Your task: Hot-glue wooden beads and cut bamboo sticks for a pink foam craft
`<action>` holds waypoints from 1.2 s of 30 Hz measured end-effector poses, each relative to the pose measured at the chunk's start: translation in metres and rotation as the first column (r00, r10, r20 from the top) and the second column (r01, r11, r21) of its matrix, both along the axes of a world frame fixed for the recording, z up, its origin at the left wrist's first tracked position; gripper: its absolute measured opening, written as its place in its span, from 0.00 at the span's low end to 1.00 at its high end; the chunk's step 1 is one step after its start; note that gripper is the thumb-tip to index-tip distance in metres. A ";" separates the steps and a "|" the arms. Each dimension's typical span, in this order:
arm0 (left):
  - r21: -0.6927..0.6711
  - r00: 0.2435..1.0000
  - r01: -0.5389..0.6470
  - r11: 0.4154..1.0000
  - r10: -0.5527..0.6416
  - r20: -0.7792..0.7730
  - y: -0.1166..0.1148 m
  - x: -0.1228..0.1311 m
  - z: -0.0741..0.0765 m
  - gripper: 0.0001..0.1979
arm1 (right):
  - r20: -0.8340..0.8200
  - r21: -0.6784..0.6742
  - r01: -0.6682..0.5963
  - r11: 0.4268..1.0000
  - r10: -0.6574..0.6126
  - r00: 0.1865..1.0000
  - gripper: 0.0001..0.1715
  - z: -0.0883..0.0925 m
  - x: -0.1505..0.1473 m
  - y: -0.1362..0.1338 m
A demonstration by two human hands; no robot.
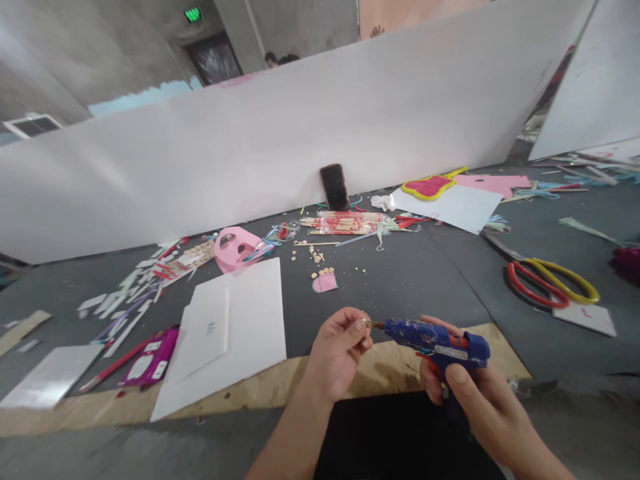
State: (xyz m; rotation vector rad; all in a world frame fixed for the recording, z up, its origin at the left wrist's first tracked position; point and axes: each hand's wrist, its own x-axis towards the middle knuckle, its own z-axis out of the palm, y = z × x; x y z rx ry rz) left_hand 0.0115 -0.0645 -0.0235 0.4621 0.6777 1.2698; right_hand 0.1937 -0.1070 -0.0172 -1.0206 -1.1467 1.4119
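A blue hot glue gun (430,340) is in my right hand (475,393), its handle wrapped by my fingers and its nozzle pointing left. My left hand (340,347) is closed in a pinch right at the nozzle tip; a tiny pale piece seems to sit between thumb and finger, too small to name. Beyond my left hand lies a small pink rounded card piece (325,283) with pale beads or chips along its top edge. More small tan pieces (316,255) are scattered on the dark table behind it.
White sheets (255,320) and a purple packet (153,357) lie to the left. A pink mask-like cutout (235,250), bundled sticks (345,222) and a propped phone (335,187) stand further back. Large scissors (545,280) rest on the right. A white board (280,133) borders the table's back.
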 end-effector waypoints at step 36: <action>0.012 0.979 -0.180 0.984 0.181 -0.094 -0.006 -0.039 0.000 0.06 | 0.862 0.462 -0.199 0.864 -0.490 -0.129 0.25 -0.017 0.057 0.114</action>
